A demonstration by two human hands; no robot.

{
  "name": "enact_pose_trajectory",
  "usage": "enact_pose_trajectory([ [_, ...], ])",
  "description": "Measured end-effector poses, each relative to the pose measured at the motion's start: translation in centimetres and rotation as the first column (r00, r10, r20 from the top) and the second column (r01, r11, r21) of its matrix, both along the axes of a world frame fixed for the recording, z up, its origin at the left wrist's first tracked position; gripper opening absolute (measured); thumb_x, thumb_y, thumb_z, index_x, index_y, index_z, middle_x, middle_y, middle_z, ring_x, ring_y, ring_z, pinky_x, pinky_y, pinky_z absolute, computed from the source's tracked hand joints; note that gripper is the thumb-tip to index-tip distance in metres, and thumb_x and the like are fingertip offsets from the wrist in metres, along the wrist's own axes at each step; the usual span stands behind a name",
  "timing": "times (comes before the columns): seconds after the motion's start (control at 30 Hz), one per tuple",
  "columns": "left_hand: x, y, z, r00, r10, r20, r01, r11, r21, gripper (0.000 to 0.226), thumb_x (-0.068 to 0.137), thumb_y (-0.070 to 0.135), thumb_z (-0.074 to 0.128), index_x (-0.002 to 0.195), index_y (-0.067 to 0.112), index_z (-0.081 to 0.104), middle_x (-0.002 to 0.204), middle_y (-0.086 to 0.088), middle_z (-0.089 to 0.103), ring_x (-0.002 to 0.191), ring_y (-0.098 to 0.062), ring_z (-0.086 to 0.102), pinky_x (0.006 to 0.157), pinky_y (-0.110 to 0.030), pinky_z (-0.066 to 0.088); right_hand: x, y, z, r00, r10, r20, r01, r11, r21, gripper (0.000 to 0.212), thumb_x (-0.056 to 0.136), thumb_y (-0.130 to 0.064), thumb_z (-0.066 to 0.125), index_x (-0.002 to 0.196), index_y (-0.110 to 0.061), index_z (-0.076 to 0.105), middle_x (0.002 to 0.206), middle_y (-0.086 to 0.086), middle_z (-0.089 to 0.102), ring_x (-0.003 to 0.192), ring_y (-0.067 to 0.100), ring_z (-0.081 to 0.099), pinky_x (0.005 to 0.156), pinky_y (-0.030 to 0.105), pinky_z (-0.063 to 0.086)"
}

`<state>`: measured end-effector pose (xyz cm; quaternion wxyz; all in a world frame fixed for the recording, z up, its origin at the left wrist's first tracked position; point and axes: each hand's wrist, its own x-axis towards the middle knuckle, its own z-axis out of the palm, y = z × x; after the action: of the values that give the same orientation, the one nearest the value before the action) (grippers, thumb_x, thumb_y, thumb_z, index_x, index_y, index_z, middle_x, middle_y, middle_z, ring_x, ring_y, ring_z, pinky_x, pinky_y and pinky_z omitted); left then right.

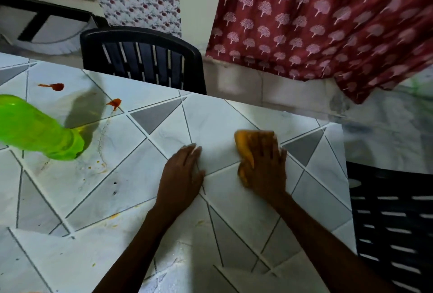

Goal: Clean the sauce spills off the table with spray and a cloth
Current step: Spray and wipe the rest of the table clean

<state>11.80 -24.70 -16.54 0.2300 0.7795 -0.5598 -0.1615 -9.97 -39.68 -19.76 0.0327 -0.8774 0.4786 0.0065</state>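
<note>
While right hand (pixel 264 166) presses cloth (pixel 243 141), left hand (pixel 185 171) flat; green bottle (pixel 35 128), sauce spots (pixel 56 86) leftward, chair (pixel 140 58) beyond.

A black slatted chair (pixel 143 58) stands opposite; a second chair (pixel 393 222) at right; red printed fabric (pixel 328 23), perhaps a curtain, hangs.

left hand (pixel 182 171): palm down, fingers straight | right hand (pixel 264 166): palm down, fingers flat
</note>
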Motion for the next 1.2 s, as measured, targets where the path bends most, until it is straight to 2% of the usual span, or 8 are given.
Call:
enact_pose_trajectory([
  [0.17,-2.1,0.2,-0.8,0.998,-0.034,0.059,0.027,0.993,0.118,0.062,0.088,0.033,0.035,0.144,0.01,0.048,0.152,-0.013,0.043,0.138,-0.037,0.042,0.111,-0.05,0.039,4.9,-3.8,1.1,0.968,-0.228,0.102,0.229,0.973,-0.002,0.074,0.092,-0.05,0.046,0.158,-0.021,0.028,0.164,0.016,0.023,0.152,0.042,0.017,0.118,0.064,0.019],
  [0.4,-2.1,0.3,-0.3,0.997,-0.042,0.068,0.034,0.992,0.125,0.067,0.083,0.022,0.03,0.147,0.01,0.044,0.154,-0.014,0.04,0.14,-0.039,0.037,0.113,-0.048,0.034,-8.4,10.2,0.9,0.933,0.334,0.133,-0.335,0.942,-0.016,0.085,0.085,-0.048,0.058,0.159,-0.033,0.02,0.169,0.002,0.012,0.155,0.031,0.011,0.117,0.06,0.026],
  [0.53,-2.8,0.0,-0.3,0.997,-0.023,0.068,0.014,0.991,0.132,0.064,0.085,0.027,0.031,0.143,0.007,0.048,0.15,-0.017,0.044,0.137,-0.041,0.041,0.108,-0.049,0.036,-14.9,2.3,0.3,0.999,0.026,-0.023,-0.027,1.0,-0.002,0.092,0.088,-0.056,0.048,0.161,-0.024,0.004,0.168,0.013,0.001,0.155,0.037,0.003,0.118,0.066,0.017],
  [0.67,-3.8,-0.7,-0.4,0.996,0.019,0.083,-0.031,0.99,0.138,0.058,0.089,0.036,0.041,0.136,0.005,0.054,0.143,-0.019,0.051,0.13,-0.041,0.048,0.102,-0.048,0.045,-8.3,-4.3,1.2,0.937,-0.341,0.077,0.335,0.939,0.085,0.085,0.088,-0.055,0.032,0.159,-0.018,0.004,0.166,0.019,0.011,0.153,0.045,0.004,0.119,0.066,0.011],
  [0.77,-4.9,-1.5,-0.1,0.999,0.05,0.007,-0.05,0.997,0.061,0.057,0.094,0.04,0.039,0.136,0.005,0.054,0.142,-0.014,0.053,0.131,-0.033,0.05,0.109,-0.04,0.041,-1.8,-1.7,1.8,0.98,-0.121,0.158,0.12,0.993,0.016,0.076,0.088,-0.049,0.04,0.158,-0.023,0.028,0.166,0.012,0.021,0.153,0.043,0.009,0.119,0.061,0.014],
  [0.9,-8.5,-3.5,0.9,0.992,0.081,-0.098,-0.083,0.996,-0.019,0.054,0.098,0.039,0.038,0.14,0.008,0.05,0.143,-0.012,0.051,0.131,-0.028,0.047,0.112,-0.028,0.031,-5.2,4.9,1.6,0.963,0.222,0.153,-0.226,0.974,0.005,0.069,0.092,-0.049,0.044,0.157,-0.031,0.03,0.166,0.003,0.024,0.154,0.036,0.012,0.12,0.058,0.019],
  [1.07,-13.4,-5.6,0.2,0.993,-0.114,-0.035,0.114,0.993,-0.006,0.063,0.09,0.049,0.047,0.142,0.015,0.05,0.145,-0.009,0.05,0.132,-0.028,0.048,0.109,-0.042,0.042,-18.1,0.6,0.8,0.985,-0.153,0.079,0.151,0.988,0.031,0.079,0.089,-0.053,0.042,0.158,-0.024,0.017,0.162,0.014,0.031,0.149,0.042,0.026,0.115,0.064,0.029],
  [1.2,-18.7,-6.0,-0.4,0.991,-0.132,0.029,0.13,0.988,0.082,0.07,0.084,0.065,0.045,0.14,0.024,0.053,0.151,-0.007,0.045,0.14,-0.037,0.037,0.111,-0.053,0.035,-19.0,-6.2,1.1,0.939,-0.334,0.08,0.317,0.932,0.175,0.08,0.089,-0.059,0.024,0.159,-0.021,0.021,0.166,0.014,0.018,0.152,0.043,0.015,0.118,0.06,0.024],
])
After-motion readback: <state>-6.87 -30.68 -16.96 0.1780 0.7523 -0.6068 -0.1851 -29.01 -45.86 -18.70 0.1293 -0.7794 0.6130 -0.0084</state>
